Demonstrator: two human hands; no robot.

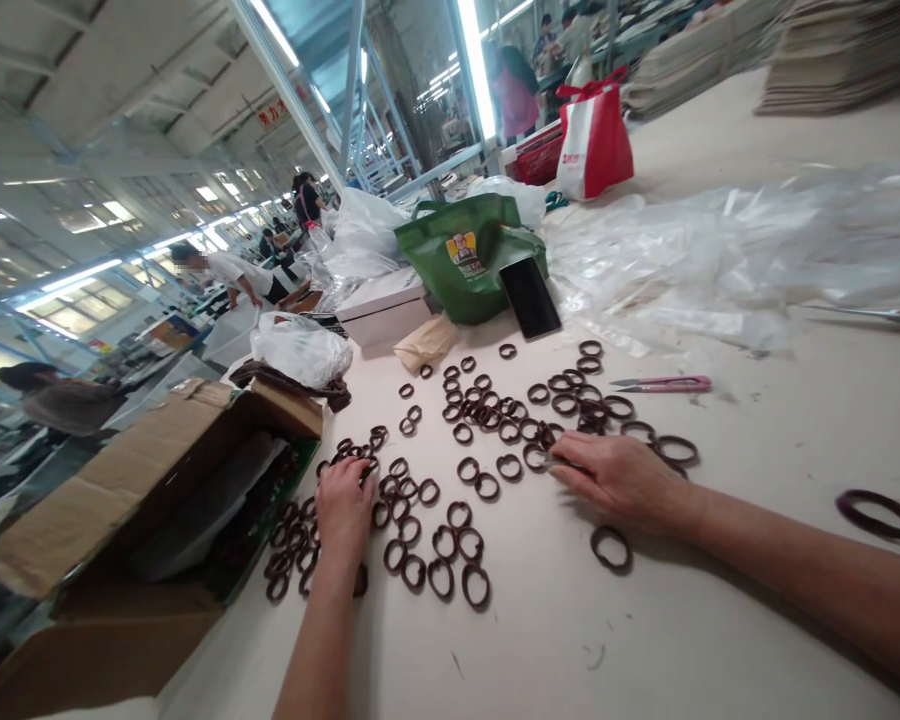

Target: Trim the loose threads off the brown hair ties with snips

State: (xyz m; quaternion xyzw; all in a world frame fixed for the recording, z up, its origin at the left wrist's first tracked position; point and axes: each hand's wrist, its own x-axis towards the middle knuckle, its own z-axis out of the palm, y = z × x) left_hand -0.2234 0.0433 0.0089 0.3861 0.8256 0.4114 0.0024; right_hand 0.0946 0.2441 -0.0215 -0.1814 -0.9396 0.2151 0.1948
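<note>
Dark brown rings or loops (pixel 476 585) lie scattered in loose groups over the pale tabletop (pixel 532 640). My left hand (pixel 343 508) is at the left cluster, palm down, its slightly curved fingers resting over several rings; no ring is plainly gripped. My right hand (pixel 621 478) is closed in a pinch beside the right cluster. Near its fingertips are a dark ring (pixel 545 436) and a small pale tip, but what the fingers hold is mostly hidden. One ring (pixel 611 549) lies just below this hand. Beyond it rest thread snips with pink handles (pixel 682 384).
An open cardboard box (pixel 142 640) stands at the left. Farther back are a green bag (pixel 450 285), a black phone (pixel 531 298), and clear plastic sheets (pixel 690 265). A larger ring (pixel 880 514) lies far right. People work in the background.
</note>
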